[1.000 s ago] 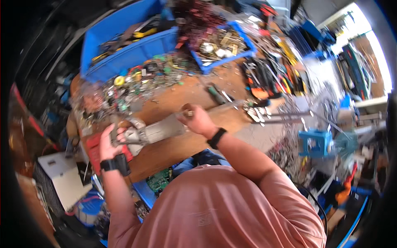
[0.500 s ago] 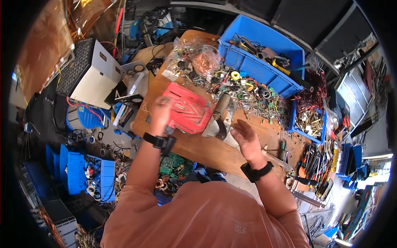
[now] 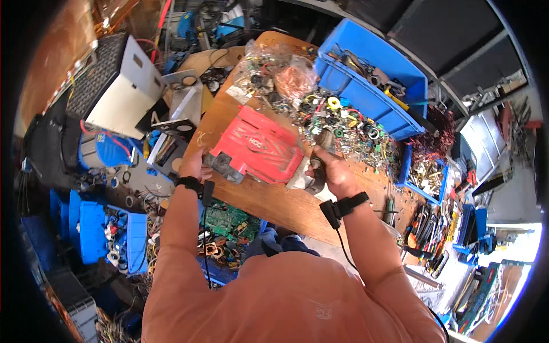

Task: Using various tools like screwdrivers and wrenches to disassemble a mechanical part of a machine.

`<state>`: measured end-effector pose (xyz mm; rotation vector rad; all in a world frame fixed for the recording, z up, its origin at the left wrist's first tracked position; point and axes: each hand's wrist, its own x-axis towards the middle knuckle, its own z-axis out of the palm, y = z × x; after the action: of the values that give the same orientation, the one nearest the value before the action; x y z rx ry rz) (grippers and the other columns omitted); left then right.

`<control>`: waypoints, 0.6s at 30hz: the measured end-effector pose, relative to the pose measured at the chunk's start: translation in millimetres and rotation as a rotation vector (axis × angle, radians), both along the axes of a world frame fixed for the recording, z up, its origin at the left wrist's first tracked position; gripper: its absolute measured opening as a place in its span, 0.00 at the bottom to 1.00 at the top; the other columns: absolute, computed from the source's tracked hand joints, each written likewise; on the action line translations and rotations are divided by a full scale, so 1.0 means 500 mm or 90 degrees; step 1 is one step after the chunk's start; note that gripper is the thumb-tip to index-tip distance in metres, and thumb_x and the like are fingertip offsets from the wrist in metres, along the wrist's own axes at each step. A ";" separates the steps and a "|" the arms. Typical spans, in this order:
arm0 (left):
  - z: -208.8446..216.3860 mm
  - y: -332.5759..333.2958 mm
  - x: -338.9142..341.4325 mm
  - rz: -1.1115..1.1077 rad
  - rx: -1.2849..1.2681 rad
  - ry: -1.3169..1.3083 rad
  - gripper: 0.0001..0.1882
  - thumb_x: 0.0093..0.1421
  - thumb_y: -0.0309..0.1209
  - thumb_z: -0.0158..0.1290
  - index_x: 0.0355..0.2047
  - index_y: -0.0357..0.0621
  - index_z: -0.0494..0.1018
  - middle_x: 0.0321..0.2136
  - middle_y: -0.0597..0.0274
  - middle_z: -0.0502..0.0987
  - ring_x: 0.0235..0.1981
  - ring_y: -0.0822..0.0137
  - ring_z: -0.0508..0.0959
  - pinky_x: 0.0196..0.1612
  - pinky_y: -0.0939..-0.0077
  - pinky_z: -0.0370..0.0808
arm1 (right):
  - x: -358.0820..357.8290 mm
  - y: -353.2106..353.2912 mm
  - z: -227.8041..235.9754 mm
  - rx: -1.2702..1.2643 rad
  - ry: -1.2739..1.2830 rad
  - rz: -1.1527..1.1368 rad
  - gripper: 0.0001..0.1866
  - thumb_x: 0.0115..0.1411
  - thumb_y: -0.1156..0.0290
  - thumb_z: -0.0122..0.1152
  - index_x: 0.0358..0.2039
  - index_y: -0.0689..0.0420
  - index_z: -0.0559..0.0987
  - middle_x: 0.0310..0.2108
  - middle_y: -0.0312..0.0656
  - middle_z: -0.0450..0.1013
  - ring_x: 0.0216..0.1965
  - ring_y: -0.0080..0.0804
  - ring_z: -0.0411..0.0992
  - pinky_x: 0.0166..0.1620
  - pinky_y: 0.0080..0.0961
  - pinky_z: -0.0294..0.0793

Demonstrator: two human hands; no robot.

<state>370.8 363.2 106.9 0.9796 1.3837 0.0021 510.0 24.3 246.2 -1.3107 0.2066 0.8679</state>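
A worn red tool casing (image 3: 257, 150), dark grey at its left end, lies on the wooden table in front of me. My left hand (image 3: 193, 166) is at that grey end, its fingers curled against the edge and partly hidden. At the casing's right end, my right hand (image 3: 338, 174) is closed around a dark curved handle. A ribbed, coil-like metal part (image 3: 325, 139) sticks up just beyond those fingers. Whether the casing touches the table all along its underside, I cannot tell.
Small metal and electronic scraps (image 3: 349, 128) cover the far side of the table (image 3: 274, 203), beside a plastic bag of copper wire (image 3: 294, 79). A large blue bin (image 3: 372, 86) stands behind. A small blue tray of brass pieces (image 3: 423, 171) and several hand tools (image 3: 426, 228) are at the right.
My left hand has come down off the casing's top to its left end, uncovering the dark grey part. My right hand, apart from the tool before, has closed on its handle.
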 end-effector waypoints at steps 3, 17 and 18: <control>-0.044 0.037 -0.011 -0.071 -0.055 -0.139 0.30 0.53 0.48 0.50 0.51 0.43 0.61 0.42 0.49 0.70 0.39 0.48 0.73 0.35 0.55 0.74 | -0.010 0.023 0.019 0.021 -0.045 0.018 0.13 0.54 0.63 0.55 0.31 0.61 0.72 0.21 0.40 0.69 0.20 0.30 0.71 0.25 0.24 0.74; -0.051 -0.015 -0.045 0.004 -0.176 -0.351 0.20 0.54 0.43 0.47 0.43 0.45 0.67 0.41 0.60 0.71 0.42 0.58 0.73 0.41 0.55 0.72 | -0.032 0.022 -0.072 -0.296 -0.266 0.064 0.30 0.50 0.56 0.54 0.41 0.74 0.65 0.35 0.63 0.70 0.41 0.50 0.70 0.43 0.34 0.68; -0.044 -0.027 -0.063 0.040 -0.160 -0.353 0.22 0.54 0.44 0.47 0.45 0.45 0.66 0.43 0.60 0.71 0.43 0.58 0.72 0.41 0.55 0.71 | -0.042 0.020 -0.051 -0.292 -0.276 0.070 0.32 0.50 0.56 0.55 0.43 0.74 0.64 0.35 0.63 0.70 0.42 0.50 0.70 0.43 0.34 0.68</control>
<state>339.3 349.8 85.1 0.6573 0.8764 0.1353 489.0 34.4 220.6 -1.9212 -0.0124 0.6239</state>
